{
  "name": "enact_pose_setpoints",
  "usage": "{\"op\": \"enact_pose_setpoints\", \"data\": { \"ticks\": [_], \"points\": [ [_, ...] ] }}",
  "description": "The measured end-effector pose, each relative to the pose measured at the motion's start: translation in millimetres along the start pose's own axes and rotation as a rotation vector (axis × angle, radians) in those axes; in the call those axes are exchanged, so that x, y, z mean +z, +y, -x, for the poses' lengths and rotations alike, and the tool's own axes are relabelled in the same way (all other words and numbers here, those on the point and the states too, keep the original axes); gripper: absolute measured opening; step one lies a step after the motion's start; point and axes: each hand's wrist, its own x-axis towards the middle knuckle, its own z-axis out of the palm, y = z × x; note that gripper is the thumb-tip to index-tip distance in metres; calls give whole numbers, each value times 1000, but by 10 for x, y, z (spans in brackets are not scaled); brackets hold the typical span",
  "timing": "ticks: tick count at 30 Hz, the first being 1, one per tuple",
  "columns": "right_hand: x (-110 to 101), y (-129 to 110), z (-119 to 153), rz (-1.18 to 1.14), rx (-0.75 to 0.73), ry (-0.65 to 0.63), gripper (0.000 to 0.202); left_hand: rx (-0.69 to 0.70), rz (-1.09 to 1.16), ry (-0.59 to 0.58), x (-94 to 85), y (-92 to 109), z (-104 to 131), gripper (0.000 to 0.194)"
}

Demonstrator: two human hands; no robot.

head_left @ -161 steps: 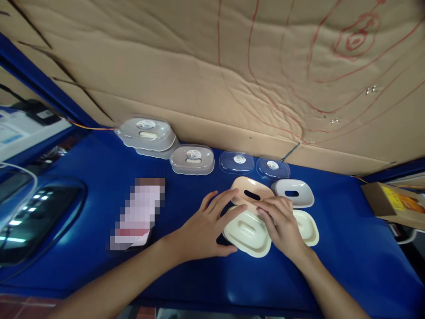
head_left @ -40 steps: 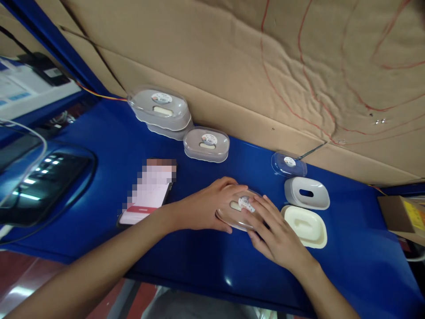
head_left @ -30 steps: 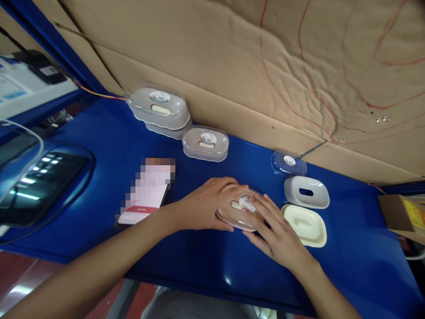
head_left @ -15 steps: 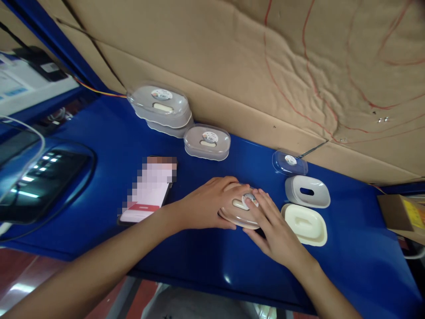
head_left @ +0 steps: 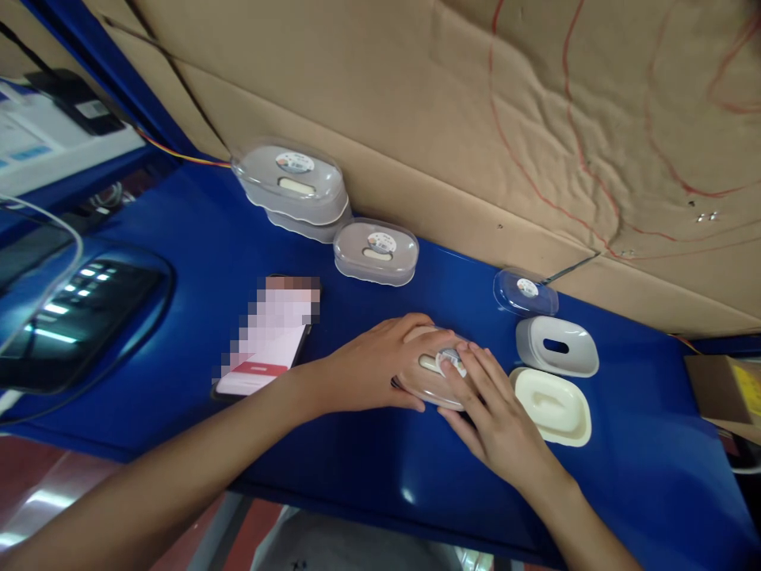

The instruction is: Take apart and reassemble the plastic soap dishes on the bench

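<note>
Between my two hands is an oval plastic soap box (head_left: 425, 385) with a clear lid and a round label on top. My left hand (head_left: 377, 365) wraps its left end, thumb at the near edge. My right hand (head_left: 491, 404) grips the right end, its fingers lying over the lid by the label. Just right of it lie a cream oval tray (head_left: 579, 428) and a grey oval shell with a slot (head_left: 586, 353). Behind those rests a loose clear lid (head_left: 526, 295) with a label. The underside of the held box is hidden.
A lidded soap box (head_left: 376, 266) stands at the back, beside a stack of similar boxes (head_left: 291, 178) against the cardboard wall (head_left: 357, 103). A phone (head_left: 270, 341) lies left of my hands, and a dark tablet-like panel (head_left: 89, 317) with cables farther left. A carton (head_left: 717, 388) is at far right.
The view has shifted slightly, so the table items sit a little farther right. Both hands keep their hold on the soap box, with hardly any other movement.
</note>
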Motion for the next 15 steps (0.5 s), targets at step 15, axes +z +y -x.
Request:
{"op": "enact_pose_setpoints", "data": {
  "ticks": [15],
  "points": [
    [72, 7, 19, -43, 11, -4, 78, 76, 42, -3, 66, -37, 29, 108]
  ]
}}
